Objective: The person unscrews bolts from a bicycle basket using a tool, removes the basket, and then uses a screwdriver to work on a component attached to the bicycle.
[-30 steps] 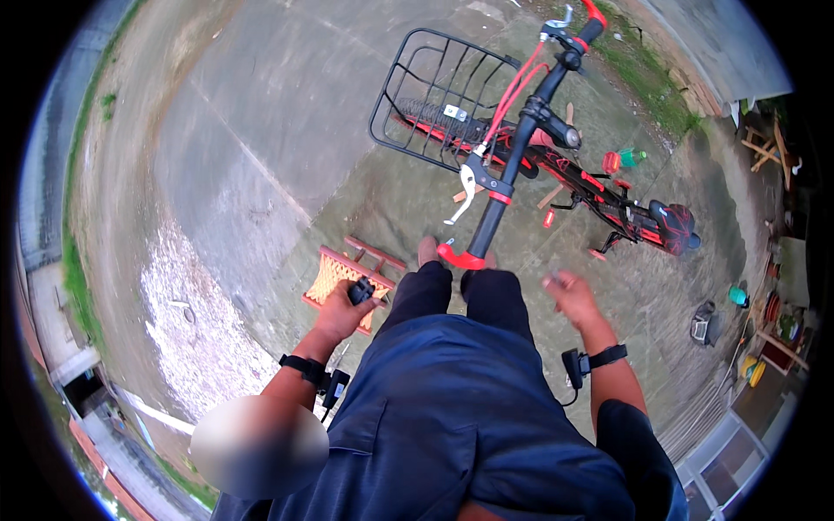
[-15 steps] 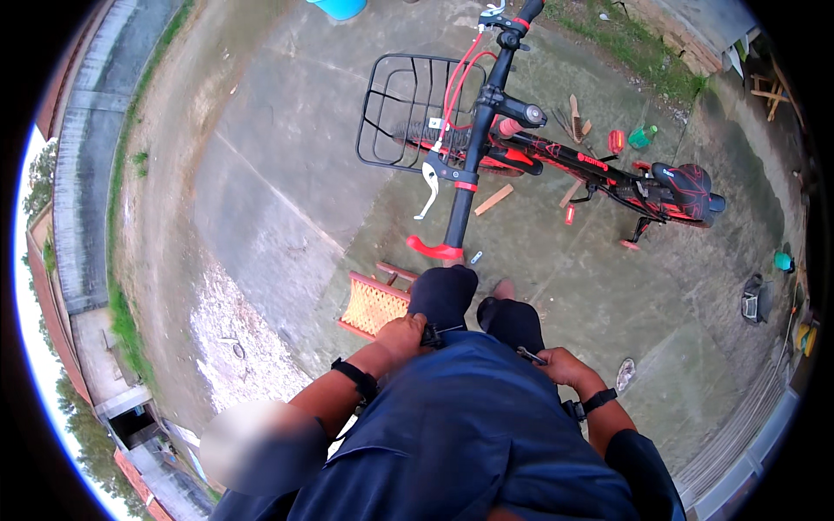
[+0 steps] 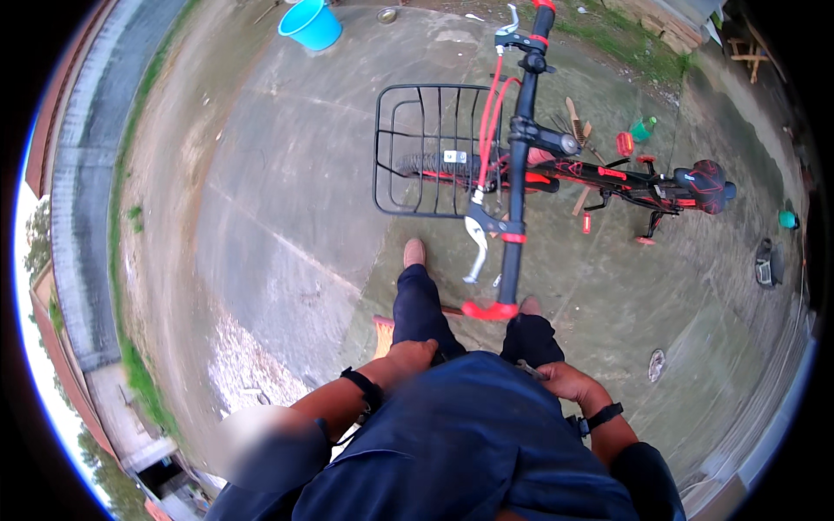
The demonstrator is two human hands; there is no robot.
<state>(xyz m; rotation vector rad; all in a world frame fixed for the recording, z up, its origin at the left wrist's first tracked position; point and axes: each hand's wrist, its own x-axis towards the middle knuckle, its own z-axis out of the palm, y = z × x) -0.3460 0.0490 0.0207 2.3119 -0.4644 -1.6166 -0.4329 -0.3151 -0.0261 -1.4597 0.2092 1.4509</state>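
Note:
My left hand point(image 3: 414, 354) is closed by my left thigh; what its fingers hold, if anything, is hidden behind the hand and my dark jacket. In my right hand point(image 3: 565, 380), closed beside my right thigh, sits a silver metal tool point(image 3: 528, 368), of which only a short end shows. Ahead of both hands stands a black and red child's bicycle point(image 3: 612, 178). Its handlebar point(image 3: 516, 204) has red grips and a silver brake lever point(image 3: 475, 249); a black wire basket point(image 3: 379, 165) hangs at the front. Neither hand touches the bicycle.
An orange woven stool point(image 3: 382, 335) is partly hidden behind my left leg. Near the bicycle lie a wooden-handled brush point(image 3: 574, 120), a red container point(image 3: 625, 143) and a green bottle point(image 3: 644, 129). A blue bucket point(image 3: 313, 25) and a metal bowl point(image 3: 387, 16) stand farther off.
My left foot has stepped forward. The bicycle now appears closer and farther right, and more of the bucket shows. A dark item at my left hand no longer shows; both hands stay low.

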